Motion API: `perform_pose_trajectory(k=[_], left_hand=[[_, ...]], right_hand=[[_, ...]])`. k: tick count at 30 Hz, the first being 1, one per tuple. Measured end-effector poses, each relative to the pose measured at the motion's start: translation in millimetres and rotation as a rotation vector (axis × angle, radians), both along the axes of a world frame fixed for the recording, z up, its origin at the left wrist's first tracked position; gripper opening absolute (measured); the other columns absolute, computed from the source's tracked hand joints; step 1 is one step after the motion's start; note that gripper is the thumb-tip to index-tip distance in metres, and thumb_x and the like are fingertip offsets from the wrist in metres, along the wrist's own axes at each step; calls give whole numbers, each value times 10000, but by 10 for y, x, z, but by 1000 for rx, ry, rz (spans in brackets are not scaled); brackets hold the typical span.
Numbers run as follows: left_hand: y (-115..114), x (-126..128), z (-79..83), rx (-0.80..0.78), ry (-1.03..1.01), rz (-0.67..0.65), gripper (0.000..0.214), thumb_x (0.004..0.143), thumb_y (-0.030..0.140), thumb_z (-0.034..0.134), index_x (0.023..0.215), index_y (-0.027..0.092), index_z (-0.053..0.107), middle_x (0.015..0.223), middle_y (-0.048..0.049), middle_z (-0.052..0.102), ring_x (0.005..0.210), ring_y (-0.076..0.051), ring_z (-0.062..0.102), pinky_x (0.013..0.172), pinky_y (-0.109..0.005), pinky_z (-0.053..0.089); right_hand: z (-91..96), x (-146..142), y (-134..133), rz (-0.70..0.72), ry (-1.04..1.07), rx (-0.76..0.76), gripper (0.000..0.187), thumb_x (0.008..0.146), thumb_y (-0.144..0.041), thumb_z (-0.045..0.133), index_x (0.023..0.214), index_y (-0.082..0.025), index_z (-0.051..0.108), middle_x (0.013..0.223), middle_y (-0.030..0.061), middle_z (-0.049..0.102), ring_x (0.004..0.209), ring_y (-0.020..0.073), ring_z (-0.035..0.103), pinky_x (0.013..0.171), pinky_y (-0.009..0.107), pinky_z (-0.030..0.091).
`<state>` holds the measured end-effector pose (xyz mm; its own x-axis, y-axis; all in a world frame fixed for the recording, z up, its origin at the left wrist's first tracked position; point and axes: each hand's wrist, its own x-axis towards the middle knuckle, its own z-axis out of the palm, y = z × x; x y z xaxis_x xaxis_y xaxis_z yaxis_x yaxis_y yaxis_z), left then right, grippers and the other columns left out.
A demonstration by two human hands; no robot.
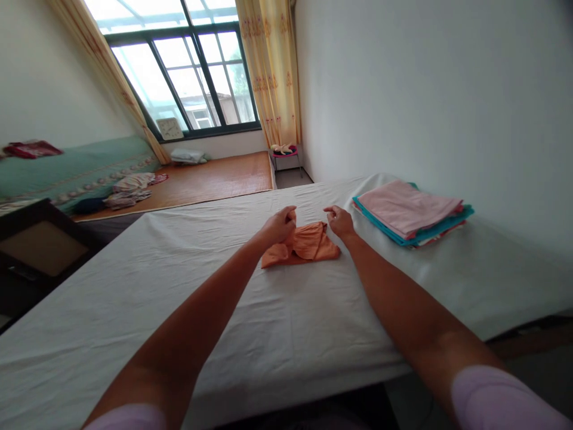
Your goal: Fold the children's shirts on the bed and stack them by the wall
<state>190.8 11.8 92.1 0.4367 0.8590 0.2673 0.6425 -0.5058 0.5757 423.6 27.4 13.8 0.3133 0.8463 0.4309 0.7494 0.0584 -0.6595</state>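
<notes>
A crumpled, partly folded orange cloth (pixel 308 243) lies on the white sheet in front of me. My left hand (pixel 282 224) is over its left part, fingers curled and closed on a raised bit of the fabric. At the cloth's upper right corner is my right hand (pixel 341 222), its fingers bent inward in a pinch. Whether fabric sits between those right fingertips is too small to tell. To the right lies a stack of folded cloths, with a pink cloth (pixel 409 206) on top and a turquoise cloth (pixel 405 242) under it.
The white sheet (pixel 215 280) covers a wide bed-like surface. Beyond it are a brown mat (pixel 219 173) with rumpled clothes (pixel 132 188), a pink stool (pixel 285 154) and a window with curtains (pixel 271 71). A dark cabinet (pixel 36 251) stands left; a wall rises right.
</notes>
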Motion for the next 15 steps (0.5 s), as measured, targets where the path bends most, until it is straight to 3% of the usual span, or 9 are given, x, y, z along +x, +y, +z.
perform_pose_trajectory(k=[4,7,9,11,13,15], left_hand=[[-43,423,-174,-230,-200,-99,605,793,172,572,1385,144,451,926,-67,660,767,-156,631,764,-319,525],[-18,378,-178,-386,-438,-104,635,863,314,568,1446,228,331,1181,-122,592,805,-147,660,695,-297,547],[46,193,-152,-333,-542,-62,563,898,355,515,1426,246,353,1329,-138,499,899,-157,663,715,-292,553],[115,-45,-165,-217,-508,-26,466,917,340,454,1363,204,443,1331,-137,511,972,-176,651,772,-318,553],[139,-263,-255,-96,-328,-22,394,917,306,417,1259,167,553,1235,-125,598,1031,-198,630,879,-374,525],[96,-412,-418,15,-101,-70,369,906,277,409,1195,171,613,1199,-108,638,1129,-217,583,1012,-415,440]], right_hand=[[-47,95,40,-20,84,3,331,787,-161,457,1008,-172,704,897,52,732,795,180,655,805,293,493],[-27,190,68,-65,156,44,342,795,-157,418,1003,-148,689,906,68,728,839,187,663,839,307,490],[68,208,53,-112,168,110,363,820,-158,373,1031,-126,667,957,93,720,885,196,661,869,320,483],[216,125,-14,-109,120,191,393,854,-171,330,1097,-120,635,1041,111,701,958,203,645,913,330,465],[358,-103,-139,-8,17,230,430,883,-181,293,1187,-136,594,1140,110,669,1058,202,607,974,336,428],[422,-470,-304,189,-116,175,476,896,-170,263,1284,-149,539,1253,101,618,1164,196,548,1037,348,377]])
